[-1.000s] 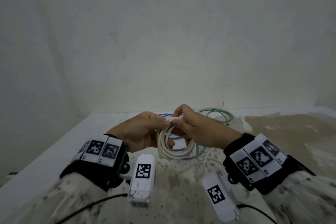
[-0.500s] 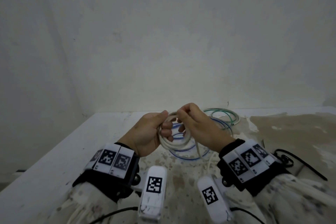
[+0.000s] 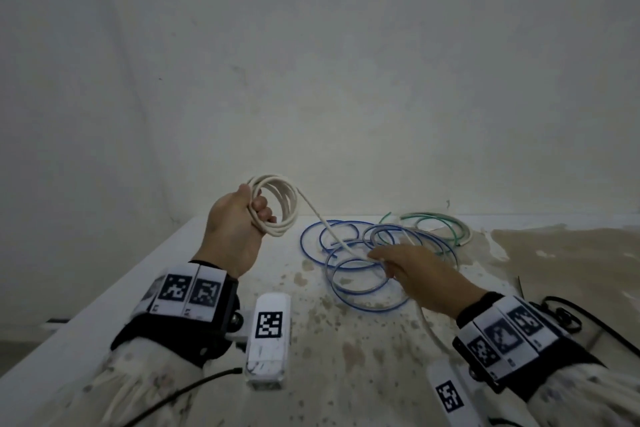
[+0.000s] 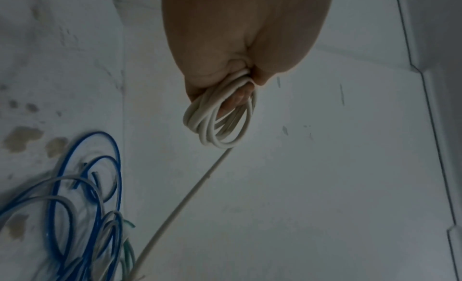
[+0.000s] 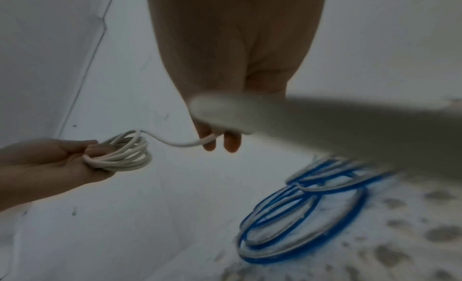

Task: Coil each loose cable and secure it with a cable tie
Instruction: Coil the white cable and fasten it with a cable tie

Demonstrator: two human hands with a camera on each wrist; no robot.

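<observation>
The left hand point(image 3: 232, 231) grips the white cable coil point(image 3: 277, 205), raised left of the blue cable point(image 3: 349, 270). Its free tail slopes down-right to the right hand point(image 3: 420, 274), fingers curled around it.

Right wrist view: white cable point(image 5: 337, 127) near the lens is one big blur, and the blue cable point(image 5: 300, 226) loops smear at their far side. Left wrist view: left hand point(image 4: 240, 38) hides its own fingers; cable pile cut off at bottom-left edge. Head view: black cable tie point(image 3: 568, 315) partly behind right wrist band, shape unclear.
</observation>
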